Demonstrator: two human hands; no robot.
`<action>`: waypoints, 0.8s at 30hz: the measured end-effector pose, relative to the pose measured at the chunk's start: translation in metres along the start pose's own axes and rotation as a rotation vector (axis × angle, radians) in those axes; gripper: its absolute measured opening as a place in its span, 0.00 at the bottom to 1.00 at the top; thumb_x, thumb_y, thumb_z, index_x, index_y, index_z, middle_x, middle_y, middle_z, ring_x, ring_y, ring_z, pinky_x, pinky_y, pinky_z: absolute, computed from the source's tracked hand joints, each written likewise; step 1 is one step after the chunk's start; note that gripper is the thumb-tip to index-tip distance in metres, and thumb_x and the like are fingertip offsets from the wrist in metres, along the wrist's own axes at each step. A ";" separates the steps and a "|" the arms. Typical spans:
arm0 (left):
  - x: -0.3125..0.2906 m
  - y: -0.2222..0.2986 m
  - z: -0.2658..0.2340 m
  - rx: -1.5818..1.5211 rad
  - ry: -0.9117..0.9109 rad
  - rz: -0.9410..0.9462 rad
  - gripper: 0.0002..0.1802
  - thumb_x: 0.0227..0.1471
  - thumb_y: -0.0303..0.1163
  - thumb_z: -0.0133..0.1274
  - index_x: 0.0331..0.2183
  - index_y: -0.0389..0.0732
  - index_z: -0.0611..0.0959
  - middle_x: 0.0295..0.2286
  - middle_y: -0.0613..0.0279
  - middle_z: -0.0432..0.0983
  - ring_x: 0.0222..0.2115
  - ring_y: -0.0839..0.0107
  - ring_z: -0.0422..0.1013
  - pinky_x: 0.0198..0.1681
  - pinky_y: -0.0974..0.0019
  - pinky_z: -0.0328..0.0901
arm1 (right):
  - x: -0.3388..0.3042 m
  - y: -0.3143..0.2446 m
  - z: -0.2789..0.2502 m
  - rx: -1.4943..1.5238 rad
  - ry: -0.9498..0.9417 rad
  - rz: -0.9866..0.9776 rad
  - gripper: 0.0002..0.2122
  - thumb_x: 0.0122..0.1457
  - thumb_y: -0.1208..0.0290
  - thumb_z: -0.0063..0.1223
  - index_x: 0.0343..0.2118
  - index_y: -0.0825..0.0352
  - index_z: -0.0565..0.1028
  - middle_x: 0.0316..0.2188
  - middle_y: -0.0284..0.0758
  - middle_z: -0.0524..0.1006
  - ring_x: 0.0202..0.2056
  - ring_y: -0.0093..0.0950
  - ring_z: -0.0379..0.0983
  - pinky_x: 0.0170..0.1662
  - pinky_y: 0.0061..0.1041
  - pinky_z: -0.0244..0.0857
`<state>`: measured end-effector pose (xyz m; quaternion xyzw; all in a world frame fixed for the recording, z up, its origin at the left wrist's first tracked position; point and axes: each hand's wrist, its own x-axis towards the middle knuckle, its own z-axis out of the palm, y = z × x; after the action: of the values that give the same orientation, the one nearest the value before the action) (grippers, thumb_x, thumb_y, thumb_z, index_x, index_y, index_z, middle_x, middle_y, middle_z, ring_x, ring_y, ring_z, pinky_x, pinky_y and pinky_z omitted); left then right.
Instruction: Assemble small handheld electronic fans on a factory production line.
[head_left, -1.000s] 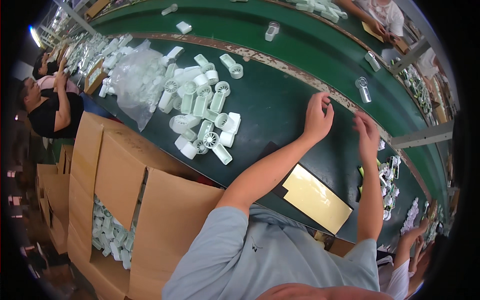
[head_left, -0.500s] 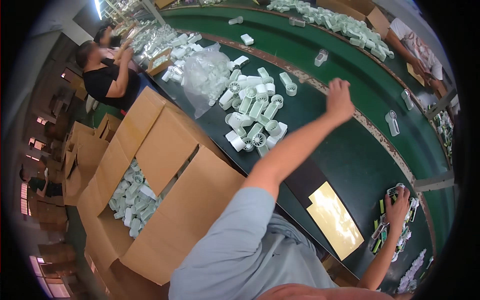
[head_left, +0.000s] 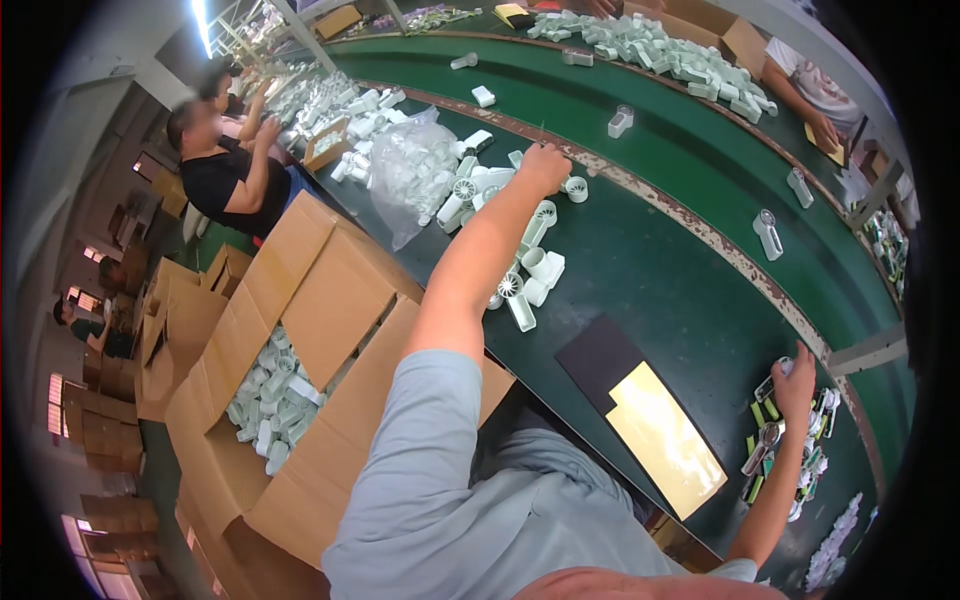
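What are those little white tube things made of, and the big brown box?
The white tube parts look like moulded plastic: smooth, pale, all the same shape, slightly glossy. The big brown box looks like cardboard, matte tan with folded flaps. The left hand reaches over the tube parts.

bare green belt [head_left: 650, 260] lies open between the white fan pile [head_left: 520, 260] and the yellow sheet [head_left: 665, 440].

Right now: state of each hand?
Left hand: stretched out over the pile of pale green parts, fingers curled; a grip cannot be told.
Right hand: on the small parts at the bench edge; grip cannot be told.
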<state>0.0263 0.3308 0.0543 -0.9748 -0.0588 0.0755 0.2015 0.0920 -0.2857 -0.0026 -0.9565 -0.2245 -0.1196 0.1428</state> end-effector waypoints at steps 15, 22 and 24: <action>0.018 0.160 -0.093 -1.769 0.312 0.235 0.33 0.44 0.34 0.65 0.45 0.37 0.62 0.32 0.53 0.73 0.23 0.68 0.74 0.25 0.61 0.74 | -0.013 -0.095 -0.057 1.315 -0.008 0.507 0.09 0.65 0.60 0.52 0.34 0.58 0.69 0.26 0.26 0.72 0.24 0.12 0.65 0.25 0.13 0.57; 0.002 0.309 -0.082 -2.538 -0.569 0.143 0.24 0.57 0.58 0.47 0.42 0.49 0.70 0.24 0.63 0.69 0.19 0.72 0.67 0.14 0.70 0.58 | -0.015 -0.136 -0.049 1.864 0.031 0.410 0.20 0.68 0.61 0.45 0.58 0.65 0.66 0.44 0.40 0.77 0.32 0.22 0.71 0.33 0.18 0.64; -0.013 0.338 -0.078 -2.618 -0.828 0.201 0.27 0.57 0.64 0.42 0.38 0.50 0.72 0.24 0.66 0.70 0.20 0.72 0.67 0.16 0.71 0.59 | -0.019 -0.143 -0.047 1.858 0.037 0.359 0.21 0.68 0.62 0.44 0.60 0.65 0.63 0.46 0.40 0.75 0.34 0.23 0.71 0.36 0.20 0.65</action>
<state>0.0548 -0.0090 -0.0094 -0.3579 -0.0713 0.2619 -0.8934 0.0014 -0.1855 0.0667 -0.4779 -0.0771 0.1156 0.8673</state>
